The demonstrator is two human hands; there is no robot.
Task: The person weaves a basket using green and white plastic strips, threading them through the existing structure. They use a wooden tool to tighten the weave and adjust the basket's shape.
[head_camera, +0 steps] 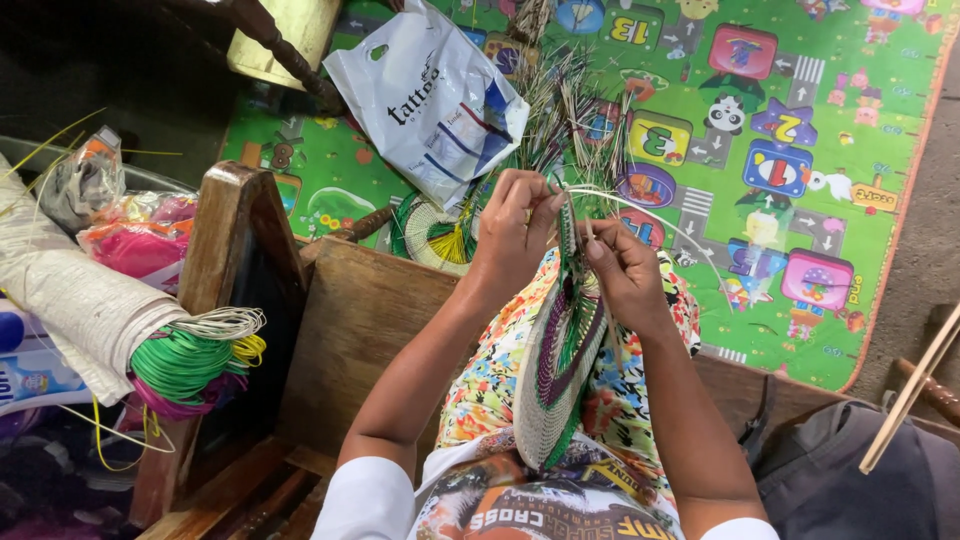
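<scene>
Pinching thin strands at the top edge, the left hand (512, 222) and right hand (622, 268) hold a woven disc (556, 385) on the lap — mostly woven, loose ends (570, 110) left.

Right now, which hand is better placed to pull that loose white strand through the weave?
Probably the right hand: the white strand arcs off beside its fingertips, while the left hand pinches the woven piece's top edge.

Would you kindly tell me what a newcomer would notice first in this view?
Probably the two hands at centre: the left hand and right hand pinch strands at the top edge of a round woven piece standing on the lap. Next, the bright play mat beyond, and coiled green strands at the left.
</scene>
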